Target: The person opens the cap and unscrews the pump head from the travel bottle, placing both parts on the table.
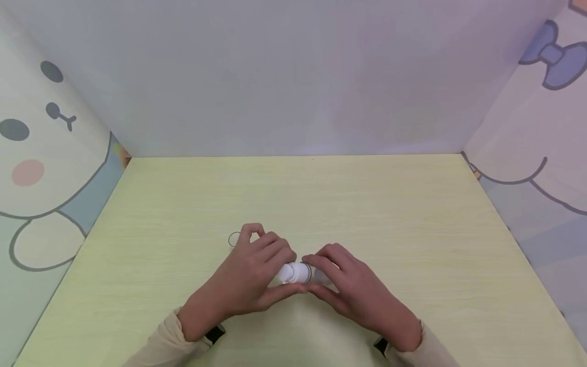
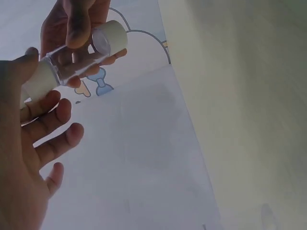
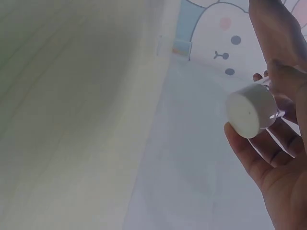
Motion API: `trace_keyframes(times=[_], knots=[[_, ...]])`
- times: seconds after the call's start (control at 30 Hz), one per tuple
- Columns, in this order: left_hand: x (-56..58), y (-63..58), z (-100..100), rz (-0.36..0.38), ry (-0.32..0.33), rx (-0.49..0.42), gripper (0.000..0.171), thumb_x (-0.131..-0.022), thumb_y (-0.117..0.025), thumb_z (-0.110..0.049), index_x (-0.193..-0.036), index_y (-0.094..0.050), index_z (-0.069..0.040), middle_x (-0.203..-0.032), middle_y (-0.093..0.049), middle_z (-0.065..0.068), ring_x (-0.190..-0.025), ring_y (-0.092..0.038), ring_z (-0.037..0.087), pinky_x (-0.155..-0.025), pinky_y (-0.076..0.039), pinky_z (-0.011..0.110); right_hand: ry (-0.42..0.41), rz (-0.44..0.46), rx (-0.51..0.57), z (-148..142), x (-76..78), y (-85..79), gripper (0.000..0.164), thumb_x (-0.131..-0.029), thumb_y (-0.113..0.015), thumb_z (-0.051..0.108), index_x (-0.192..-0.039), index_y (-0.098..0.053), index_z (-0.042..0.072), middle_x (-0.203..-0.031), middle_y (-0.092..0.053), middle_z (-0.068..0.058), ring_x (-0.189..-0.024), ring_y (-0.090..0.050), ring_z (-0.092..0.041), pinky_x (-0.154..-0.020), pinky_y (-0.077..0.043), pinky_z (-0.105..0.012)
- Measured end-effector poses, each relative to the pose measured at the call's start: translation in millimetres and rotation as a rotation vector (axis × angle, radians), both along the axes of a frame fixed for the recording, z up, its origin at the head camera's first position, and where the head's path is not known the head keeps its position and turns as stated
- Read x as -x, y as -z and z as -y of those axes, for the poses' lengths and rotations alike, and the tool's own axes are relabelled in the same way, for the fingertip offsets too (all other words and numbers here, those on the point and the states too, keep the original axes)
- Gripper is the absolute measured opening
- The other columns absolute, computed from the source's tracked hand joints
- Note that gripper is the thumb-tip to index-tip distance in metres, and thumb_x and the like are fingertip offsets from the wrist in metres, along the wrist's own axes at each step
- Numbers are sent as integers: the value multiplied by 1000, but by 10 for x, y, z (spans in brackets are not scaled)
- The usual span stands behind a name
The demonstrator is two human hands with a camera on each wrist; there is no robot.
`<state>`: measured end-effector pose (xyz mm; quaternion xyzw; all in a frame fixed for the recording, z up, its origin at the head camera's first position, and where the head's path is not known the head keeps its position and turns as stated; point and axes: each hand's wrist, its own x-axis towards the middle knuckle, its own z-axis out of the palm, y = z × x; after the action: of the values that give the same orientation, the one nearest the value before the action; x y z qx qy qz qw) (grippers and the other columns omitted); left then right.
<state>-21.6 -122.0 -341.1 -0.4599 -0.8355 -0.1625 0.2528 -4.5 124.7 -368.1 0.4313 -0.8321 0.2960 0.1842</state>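
Note:
Both hands hold a small clear bottle (image 2: 72,64) above the table, tilted in the left wrist view. My left hand (image 1: 257,270) grips its white top (image 1: 295,273) between thumb and fingers, the other fingers spread away from it. From the other side my right hand (image 1: 350,283) grips the clear body, thumb on one side and fingers on the other. The bottle's white base (image 3: 244,115) sticks out past the right hand in the right wrist view. Behind the left hand a thin round rim of a clear cap-like piece (image 1: 234,239) shows; the rest of it is hidden or see-through.
The pale wood-look table (image 1: 390,204) stretches around the hands. A plain pale wall (image 1: 293,76) stands at its back, and cartoon-printed panels (image 1: 46,153) flank it on both sides.

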Motion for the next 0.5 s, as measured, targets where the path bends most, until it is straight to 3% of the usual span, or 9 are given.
trace_keyframes(times=[0.2, 0.3, 0.5], knots=[[59, -77, 31, 76, 166, 40, 48, -80, -85, -59, -96, -62, -19, -88, -60, -12, -83, -57, 7, -93, -44, 37, -113, 44, -16, -32, 0, -27, 40, -97, -76, 33, -131, -64, 14, -110, -59, 5, -98, -54, -5, -79, -48, -10], [85, -109, 23, 80, 216, 63, 46, -82, -82, -61, -94, -63, -20, -85, -57, -12, -80, -54, 7, -92, -44, 33, -142, 51, -18, -35, -6, -22, 44, -94, -80, 32, -131, -64, 14, -113, -59, 6, -100, -55, -5, -82, -49, -10], [118, -135, -35, 38, 292, 54, 36, -91, -72, -56, -90, -64, -21, -77, -53, -12, -74, -49, 8, -86, -43, 28, -181, 52, -8, -34, -25, -22, 38, -100, -71, 34, -129, -63, 12, -115, -59, 4, -100, -57, -5, -83, -50, -9]])
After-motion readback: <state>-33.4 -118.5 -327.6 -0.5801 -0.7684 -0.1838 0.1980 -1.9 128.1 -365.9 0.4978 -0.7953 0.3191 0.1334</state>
